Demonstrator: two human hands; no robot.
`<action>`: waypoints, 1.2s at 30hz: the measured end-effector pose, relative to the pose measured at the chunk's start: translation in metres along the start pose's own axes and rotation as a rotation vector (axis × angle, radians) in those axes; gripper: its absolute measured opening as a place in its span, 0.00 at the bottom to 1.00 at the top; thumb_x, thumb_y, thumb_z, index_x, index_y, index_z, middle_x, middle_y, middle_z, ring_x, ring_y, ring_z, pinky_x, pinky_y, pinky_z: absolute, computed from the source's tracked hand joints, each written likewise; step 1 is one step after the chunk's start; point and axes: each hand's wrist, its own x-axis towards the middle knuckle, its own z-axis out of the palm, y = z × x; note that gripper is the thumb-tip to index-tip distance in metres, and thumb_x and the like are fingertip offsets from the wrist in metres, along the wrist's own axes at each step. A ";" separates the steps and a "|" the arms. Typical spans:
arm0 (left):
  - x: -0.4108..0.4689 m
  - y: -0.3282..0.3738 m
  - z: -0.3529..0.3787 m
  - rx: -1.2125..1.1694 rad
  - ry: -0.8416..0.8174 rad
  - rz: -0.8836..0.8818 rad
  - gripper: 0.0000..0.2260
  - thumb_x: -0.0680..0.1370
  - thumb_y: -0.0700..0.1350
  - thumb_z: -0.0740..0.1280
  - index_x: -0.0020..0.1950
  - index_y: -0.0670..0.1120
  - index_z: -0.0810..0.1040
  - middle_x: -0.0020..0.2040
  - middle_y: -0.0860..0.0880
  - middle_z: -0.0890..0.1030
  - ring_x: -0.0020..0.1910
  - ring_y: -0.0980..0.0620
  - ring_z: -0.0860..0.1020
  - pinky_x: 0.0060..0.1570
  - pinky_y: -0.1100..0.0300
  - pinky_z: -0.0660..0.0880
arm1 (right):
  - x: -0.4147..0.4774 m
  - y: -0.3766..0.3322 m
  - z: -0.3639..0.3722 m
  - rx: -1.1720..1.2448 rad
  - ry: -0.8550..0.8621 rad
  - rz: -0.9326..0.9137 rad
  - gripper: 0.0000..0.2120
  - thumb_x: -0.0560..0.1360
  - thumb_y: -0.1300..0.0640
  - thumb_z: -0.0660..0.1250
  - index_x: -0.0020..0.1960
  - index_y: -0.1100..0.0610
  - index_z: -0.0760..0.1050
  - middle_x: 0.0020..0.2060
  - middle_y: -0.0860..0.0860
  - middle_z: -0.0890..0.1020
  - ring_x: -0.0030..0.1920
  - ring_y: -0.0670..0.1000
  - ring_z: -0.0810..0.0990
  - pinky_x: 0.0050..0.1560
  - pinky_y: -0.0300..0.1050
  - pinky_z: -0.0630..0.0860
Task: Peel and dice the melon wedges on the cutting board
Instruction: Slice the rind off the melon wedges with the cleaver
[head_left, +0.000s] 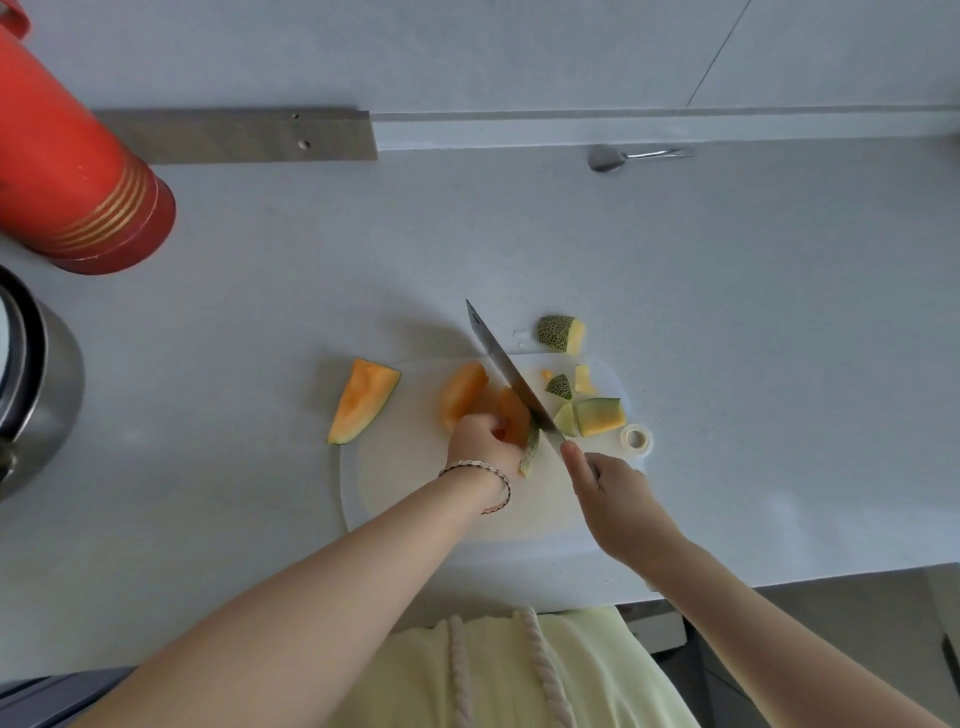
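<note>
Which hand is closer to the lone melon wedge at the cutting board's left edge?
Left. The left hand grips a melon piece right of the lone wedge; the right hand, holding the knife, is farther right.

Bright, soft, even light. Faint shadow along near edge of cutting board (415, 499). Wide-angle bend stretches red flask (67, 171) at left. Slight softness overall.

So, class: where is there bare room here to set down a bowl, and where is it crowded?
Bare: counter right of the cutting board, below the metal utensil; counter between the red flask and the loose wedge; the board's near-left corner. Crowded: the board's far end, with knife, held melon and rind pieces.
</note>
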 end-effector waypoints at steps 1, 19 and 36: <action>0.001 -0.002 0.001 0.019 0.006 0.006 0.12 0.72 0.36 0.67 0.32 0.50 0.73 0.44 0.42 0.78 0.52 0.37 0.79 0.51 0.43 0.79 | 0.003 0.004 0.003 0.034 0.001 -0.007 0.24 0.79 0.40 0.50 0.33 0.58 0.58 0.27 0.51 0.62 0.29 0.49 0.61 0.32 0.44 0.60; -0.021 0.058 -0.034 0.411 0.555 1.324 0.08 0.71 0.40 0.62 0.49 0.47 0.74 0.48 0.50 0.73 0.46 0.49 0.72 0.49 0.58 0.69 | -0.003 0.035 -0.070 -0.080 0.143 -0.053 0.23 0.76 0.41 0.60 0.33 0.58 0.66 0.23 0.48 0.65 0.25 0.49 0.63 0.27 0.42 0.59; 0.010 0.124 0.033 1.334 -0.289 0.767 0.10 0.77 0.49 0.64 0.51 0.43 0.75 0.43 0.47 0.76 0.46 0.45 0.77 0.40 0.58 0.68 | 0.000 0.045 -0.078 -0.619 0.147 -0.188 0.24 0.74 0.32 0.52 0.48 0.51 0.73 0.32 0.47 0.76 0.34 0.50 0.75 0.28 0.35 0.62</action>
